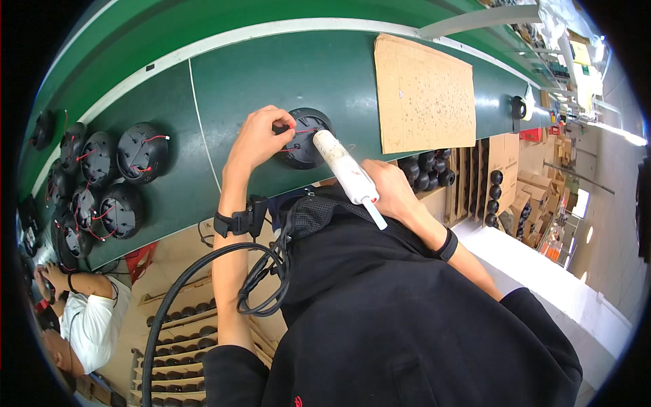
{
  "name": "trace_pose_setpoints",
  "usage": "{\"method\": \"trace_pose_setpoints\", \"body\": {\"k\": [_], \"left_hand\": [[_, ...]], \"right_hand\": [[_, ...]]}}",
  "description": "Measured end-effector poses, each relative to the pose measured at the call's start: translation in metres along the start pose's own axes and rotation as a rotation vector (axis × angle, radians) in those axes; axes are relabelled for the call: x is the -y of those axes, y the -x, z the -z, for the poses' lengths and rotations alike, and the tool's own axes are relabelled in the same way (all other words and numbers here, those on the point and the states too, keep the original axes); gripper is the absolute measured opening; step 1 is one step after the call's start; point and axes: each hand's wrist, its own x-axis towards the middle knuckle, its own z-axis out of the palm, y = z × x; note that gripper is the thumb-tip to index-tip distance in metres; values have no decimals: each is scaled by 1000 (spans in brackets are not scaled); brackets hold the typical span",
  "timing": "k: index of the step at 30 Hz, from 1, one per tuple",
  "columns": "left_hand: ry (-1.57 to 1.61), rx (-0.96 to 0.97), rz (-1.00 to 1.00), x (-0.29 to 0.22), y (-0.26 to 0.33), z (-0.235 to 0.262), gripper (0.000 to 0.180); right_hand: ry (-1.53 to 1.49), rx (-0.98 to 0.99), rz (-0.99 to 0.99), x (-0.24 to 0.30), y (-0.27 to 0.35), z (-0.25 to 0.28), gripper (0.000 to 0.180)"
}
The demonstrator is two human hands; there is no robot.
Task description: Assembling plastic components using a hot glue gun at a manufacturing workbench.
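Green tabletop (258, 78) spreads around a black disc (308, 152) that lies near the front edge, between the reach of both hands. Just left of this disc, the left hand (261, 139) arches over its rim with the wrist bent, thumb and forefinger pinching a small black piece (280, 128) with a red end. The left forearm rises from the near side of the disc, crossing the front edge. To the disc's near right, the right hand (390, 186) is wrapped on a white tube (349, 175), most of its fingers hidden behind it; the right elbow swings wide. The tube slants, its blunt beige end over the disc's right part, its narrow tip toward the person's body.

Left of the disc, open surface runs to a thin pale line (197, 112), past which other black discs (142, 154) with red wires crowd together. Right of it, a narrower strip leads to a cardboard sheet (427, 98). Beyond its far side, the surface continues to a pale rail (305, 25).
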Motion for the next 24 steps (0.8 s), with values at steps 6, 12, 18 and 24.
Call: {"method": "trace_pose_setpoints", "body": {"k": [6, 12, 18, 24], "left_hand": [[-3, 43, -17, 2, 15, -1, 67], [-44, 79, -34, 4, 35, -16, 102], [-198, 23, 32, 6, 43, -27, 112], [-271, -87, 55, 3, 51, -23, 109]], "right_hand": [[-42, 2, 88, -8, 3, -1, 34], [-177, 65, 17, -6, -2, 2, 22], [-278, 82, -9, 7, 0, 31, 17], [-409, -204, -41, -40, 24, 42, 29]]}}
